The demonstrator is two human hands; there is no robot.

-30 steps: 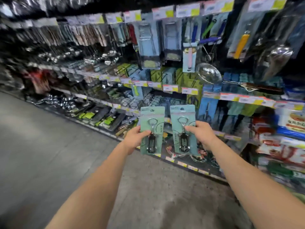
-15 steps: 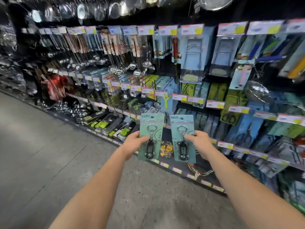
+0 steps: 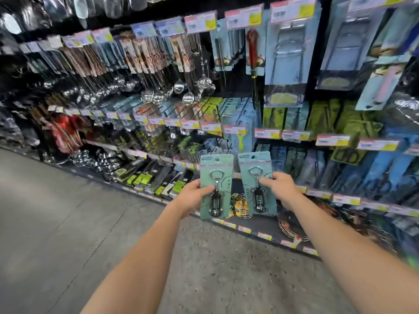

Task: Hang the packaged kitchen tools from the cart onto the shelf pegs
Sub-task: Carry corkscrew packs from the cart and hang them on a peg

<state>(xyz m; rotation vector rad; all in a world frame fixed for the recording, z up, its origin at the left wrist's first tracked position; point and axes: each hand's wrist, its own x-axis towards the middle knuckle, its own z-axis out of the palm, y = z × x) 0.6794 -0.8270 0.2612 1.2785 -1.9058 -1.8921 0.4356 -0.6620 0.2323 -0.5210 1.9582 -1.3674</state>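
1. Corkscrews on two mint-green cards are held up side by side in front of the store shelf point(image 3: 249, 230), clear of it and on no peg.
2. The left hand point(image 3: 191, 199) grips the left corkscrew card point(image 3: 218, 177) at its left edge. The thumb is curled over the front, just beside the metal body, and the fingers are hidden behind the card.
3. The right hand point(image 3: 282, 189) pinches the right corkscrew card point(image 3: 256, 193) at its right edge. One digit lies across the front and touches the corkscrew's neck; the other fingers are out of sight behind.
4. Both cards stand nearly upright with a narrow gap between them. The right one sits a little higher and leans slightly, and a hang hole shows near the top of the left one.
5. Just above that gap, a green peeler point(image 3: 240, 141) hangs on its own card among rows of blue and green packaged tools.
6. Price tags point(image 3: 267, 133) run along the shelf rails, and steel ladles point(image 3: 188, 96) hang in a row at the upper left.
7. Wire coils point(image 3: 240, 206) lie on the bottom shelf, seen between the two cards.
8. Grey speckled floor point(image 3: 68, 223) fills the lower left, under both bare forearms.
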